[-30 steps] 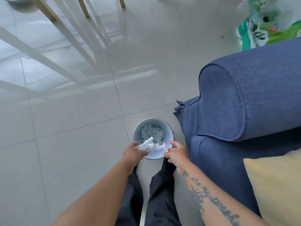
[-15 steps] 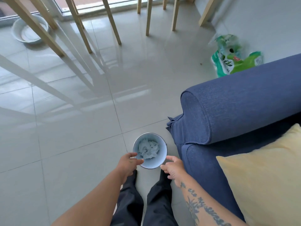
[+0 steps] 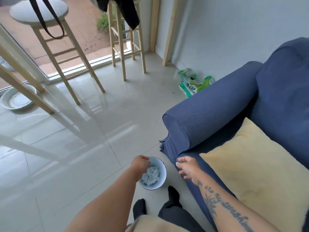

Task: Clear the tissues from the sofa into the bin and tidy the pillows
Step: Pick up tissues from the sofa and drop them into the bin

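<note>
Bin (image 3: 160,164) holds tissues (image 3: 151,175) by the sofa (image 3: 209,118); my left hand (image 3: 140,164) hangs loose, empty, above it, right hand (image 3: 189,167) spread toward pillow (image 3: 250,164).

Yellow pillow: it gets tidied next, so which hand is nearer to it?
Right. The right hand is by the sofa's front edge, close beside the pillow; the left hand is farther off, over the bin's rim.

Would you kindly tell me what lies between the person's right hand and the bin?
In the head view, only a bare strip of floor tile separates the right hand from the bin; the hand hovers by the sofa front.
</note>
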